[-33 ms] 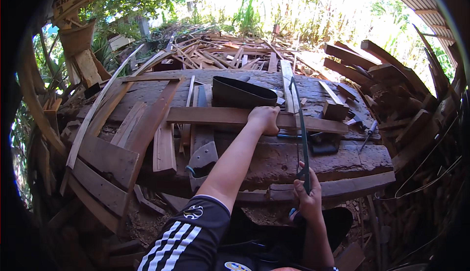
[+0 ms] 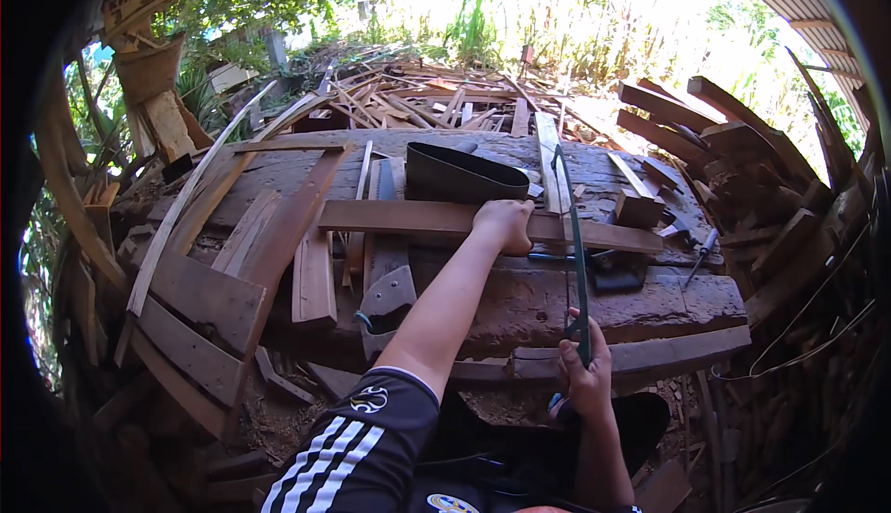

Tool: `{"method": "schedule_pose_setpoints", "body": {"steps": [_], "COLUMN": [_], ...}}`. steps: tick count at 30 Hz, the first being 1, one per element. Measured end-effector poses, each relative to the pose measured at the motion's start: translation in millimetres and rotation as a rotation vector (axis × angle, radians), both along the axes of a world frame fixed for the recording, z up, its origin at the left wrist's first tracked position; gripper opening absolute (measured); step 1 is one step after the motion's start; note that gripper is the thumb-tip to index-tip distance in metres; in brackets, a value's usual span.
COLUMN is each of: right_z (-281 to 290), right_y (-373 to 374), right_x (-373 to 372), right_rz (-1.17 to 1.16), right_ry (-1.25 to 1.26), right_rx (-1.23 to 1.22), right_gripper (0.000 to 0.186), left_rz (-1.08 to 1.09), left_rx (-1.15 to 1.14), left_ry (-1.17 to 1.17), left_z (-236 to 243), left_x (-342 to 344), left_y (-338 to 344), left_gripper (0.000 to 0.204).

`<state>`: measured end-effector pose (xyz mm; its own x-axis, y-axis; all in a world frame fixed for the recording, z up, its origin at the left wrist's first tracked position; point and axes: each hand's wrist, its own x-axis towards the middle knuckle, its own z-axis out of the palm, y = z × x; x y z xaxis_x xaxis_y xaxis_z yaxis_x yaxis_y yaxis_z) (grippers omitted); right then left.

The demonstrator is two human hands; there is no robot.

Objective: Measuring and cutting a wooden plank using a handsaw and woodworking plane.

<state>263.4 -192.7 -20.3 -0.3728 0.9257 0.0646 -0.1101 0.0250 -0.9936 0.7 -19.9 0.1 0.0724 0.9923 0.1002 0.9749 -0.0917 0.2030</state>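
Note:
My left hand (image 2: 504, 226) is closed over a long brown wooden board (image 2: 399, 217), which lies crosswise on a worn, heavy timber bench (image 2: 664, 298). In my right hand (image 2: 587, 365) is the handle end of a green-framed bow saw (image 2: 578, 258), pointing away from me. Its thin blade crosses the board just right of my left hand; how deep it sits in the wood cannot be made out. Behind the board stands a dark loop of what looks like sanding belt (image 2: 455, 175). A handsaw (image 2: 389, 292) lies under the board, left of my forearm.
Planks (image 2: 288, 249) lean and lie across the bench's left side. A wood block (image 2: 639, 209), a black object (image 2: 618, 272) and a screwdriver-like tool (image 2: 703, 255) rest on the right. Stacked timber (image 2: 756, 170) rises at far right; scrap wood (image 2: 418, 105) is heaped beyond the bench.

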Motion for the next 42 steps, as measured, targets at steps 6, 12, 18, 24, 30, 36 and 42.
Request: {"method": "schedule_pose_setpoints", "body": {"steps": [6, 12, 18, 24, 30, 36, 42], "right_z": [-3.6, -1.6, -10.7, -13.5, -13.5, -10.3, -11.4], "right_y": [-2.2, -3.6, 3.2, 3.5, 3.1, 2.8, 3.7], "right_x": [-2.8, -2.8, -1.0, 0.1, 0.0, -0.3, 0.9], "right_rz": [-0.048, -0.039, -0.002, -0.005, -0.011, -0.008, -0.007], "right_ry": [-0.080, -0.012, -0.054, -0.038, -0.043, -0.042, -0.089], "right_rx": [0.101, 0.076, 0.132, 0.117, 0.121, 0.100, 0.131], "right_gripper": [0.051, 0.053, 0.056, 0.059, 0.061, 0.059, 0.055], "left_rz": [-0.006, -0.015, -0.003, -0.010, -0.005, -0.021, -0.022], "left_rx": [-0.007, -0.019, -0.028, -0.034, -0.032, -0.012, -0.019], "left_ry": [-0.005, -0.014, -0.009, -0.013, -0.018, -0.008, -0.006], "left_z": [-0.7, 1.0, 2.6, 2.1, 2.3, 4.9, 6.4], "left_x": [1.5, 1.9, 1.1, 1.4, 1.4, 2.2, 3.0], "left_y": [-0.4, -0.8, -2.1, -1.2, -1.9, -5.5, -6.9], "left_gripper": [0.058, 0.058, 0.060, 0.059, 0.059, 0.053, 0.054]}}
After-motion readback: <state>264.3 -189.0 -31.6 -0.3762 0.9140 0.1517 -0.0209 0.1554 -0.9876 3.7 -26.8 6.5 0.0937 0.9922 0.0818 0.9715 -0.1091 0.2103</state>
